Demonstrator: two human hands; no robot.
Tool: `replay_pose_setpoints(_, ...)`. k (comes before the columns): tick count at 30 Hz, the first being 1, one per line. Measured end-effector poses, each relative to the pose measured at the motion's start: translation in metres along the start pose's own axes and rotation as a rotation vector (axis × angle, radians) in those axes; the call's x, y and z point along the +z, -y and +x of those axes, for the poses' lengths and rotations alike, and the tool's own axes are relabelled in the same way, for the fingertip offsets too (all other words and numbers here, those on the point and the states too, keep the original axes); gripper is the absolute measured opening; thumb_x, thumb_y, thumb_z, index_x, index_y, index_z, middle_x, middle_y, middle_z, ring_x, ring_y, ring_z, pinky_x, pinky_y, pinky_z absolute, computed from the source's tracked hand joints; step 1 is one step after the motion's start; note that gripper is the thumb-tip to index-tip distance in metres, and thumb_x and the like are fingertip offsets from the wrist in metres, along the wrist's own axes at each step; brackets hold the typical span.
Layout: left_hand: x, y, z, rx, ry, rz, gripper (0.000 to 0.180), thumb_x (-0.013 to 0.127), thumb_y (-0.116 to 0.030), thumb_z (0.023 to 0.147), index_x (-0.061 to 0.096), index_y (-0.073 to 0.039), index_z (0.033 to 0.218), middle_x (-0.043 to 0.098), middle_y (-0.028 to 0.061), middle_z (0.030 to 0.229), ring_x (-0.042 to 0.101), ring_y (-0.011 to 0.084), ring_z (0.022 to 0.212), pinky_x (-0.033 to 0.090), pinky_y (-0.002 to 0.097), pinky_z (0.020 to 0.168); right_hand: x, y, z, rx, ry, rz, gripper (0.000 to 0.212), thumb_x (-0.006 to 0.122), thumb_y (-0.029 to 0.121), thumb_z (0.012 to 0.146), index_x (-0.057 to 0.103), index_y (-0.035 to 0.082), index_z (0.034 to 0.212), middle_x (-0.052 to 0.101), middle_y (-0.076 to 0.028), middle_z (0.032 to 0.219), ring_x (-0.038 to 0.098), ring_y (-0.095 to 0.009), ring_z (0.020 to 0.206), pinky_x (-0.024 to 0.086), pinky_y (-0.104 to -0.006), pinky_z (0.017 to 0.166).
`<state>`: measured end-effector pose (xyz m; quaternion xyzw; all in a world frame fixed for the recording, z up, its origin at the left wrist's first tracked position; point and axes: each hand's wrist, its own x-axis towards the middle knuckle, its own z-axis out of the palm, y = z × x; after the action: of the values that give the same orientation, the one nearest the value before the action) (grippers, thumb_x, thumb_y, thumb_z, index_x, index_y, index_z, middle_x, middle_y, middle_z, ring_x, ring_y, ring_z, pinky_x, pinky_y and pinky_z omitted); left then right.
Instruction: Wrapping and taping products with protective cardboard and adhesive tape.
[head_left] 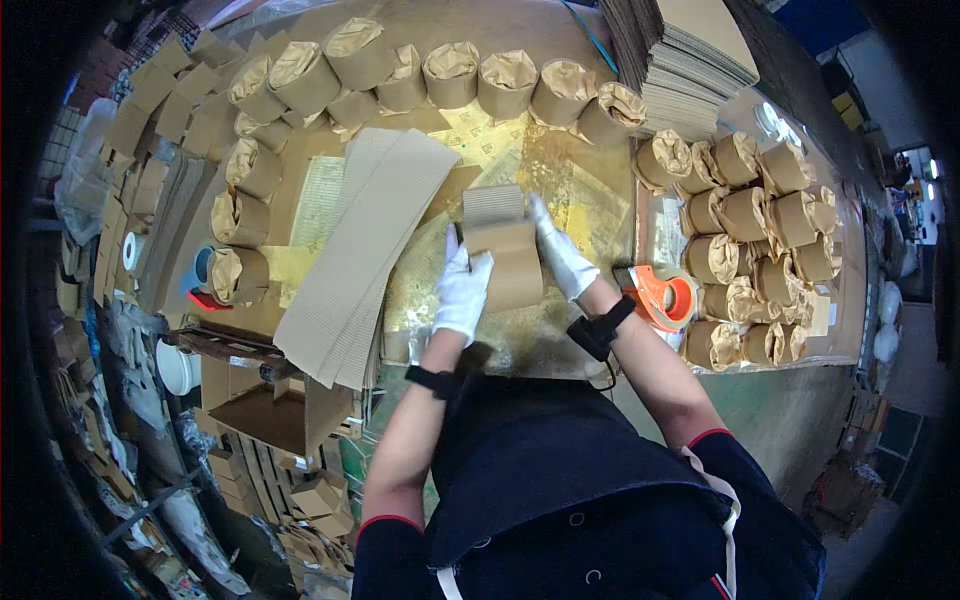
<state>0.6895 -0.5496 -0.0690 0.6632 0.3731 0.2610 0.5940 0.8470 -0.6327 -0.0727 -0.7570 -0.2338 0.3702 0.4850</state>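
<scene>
My left hand (462, 292), in a white glove, grips the left side of a bent piece of corrugated cardboard (508, 265) above the table's middle. Its thumb lies over the near part. The ribbed far end (493, 204) of the piece stands out beyond the fingers. Along the right side is my right hand (566, 258), also gloved, its fingers stretched out flat and close to the edge; whether they press on it is hard to see. Flat cardboard strips (365, 245) lie fanned in a pile left of my left hand.
Cardboard cylinders stuffed with brown paper (505, 85) line the table's far and left sides. Several more (745, 215) crowd the right. An orange tape dispenser (662, 298) sits by my right wrist. Stacked cardboard sheets (690, 75) rise at the back. An open carton (265, 405) stands below left.
</scene>
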Motion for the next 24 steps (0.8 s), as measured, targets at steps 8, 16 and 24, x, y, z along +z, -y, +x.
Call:
replay_pose_setpoints(8,-0.018,-0.031,-0.018,-0.305,0.112,-0.263,0.05,0.067,-0.003,0.086,0.055,-0.008,0.135,0.064,0.0068,0.119,0.063,0.0152,0.102,0.051,0.0311,0.091,0.001,0.037,-0.034,-0.284,0.138,-0.223,0.055,0.06,0.047,0.094,0.059,-0.001,0.122,0.063,-0.022,0.116,0.061,-0.034,0.108,0.048,-0.0404,0.093)
replay_pose_setpoints(16,-0.011,-0.037,-0.029,0.431,0.011,0.672,0.056,0.072,-0.024,0.076,0.06,-0.009,0.128,0.063,0.017,0.125,0.064,0.0348,0.103,0.053,0.0428,0.085,-0.007,0.088,-0.057,-0.025,-0.054,-0.453,0.056,0.065,0.058,0.085,0.071,0.002,0.088,0.068,-0.023,0.084,0.067,-0.036,0.086,0.053,-0.039,0.082)
replay_pose_setpoints(24,-0.018,-0.04,-0.044,0.171,0.389,0.69,0.105,0.081,-0.041,0.065,0.03,-0.008,0.15,0.049,0.0212,0.138,0.056,0.0407,0.114,0.047,0.0459,0.097,-0.038,0.056,-0.098,0.167,0.047,-0.479,0.056,0.06,0.063,0.085,0.075,0.011,0.099,0.072,-0.015,0.092,0.068,-0.034,0.091,0.051,-0.0415,0.087)
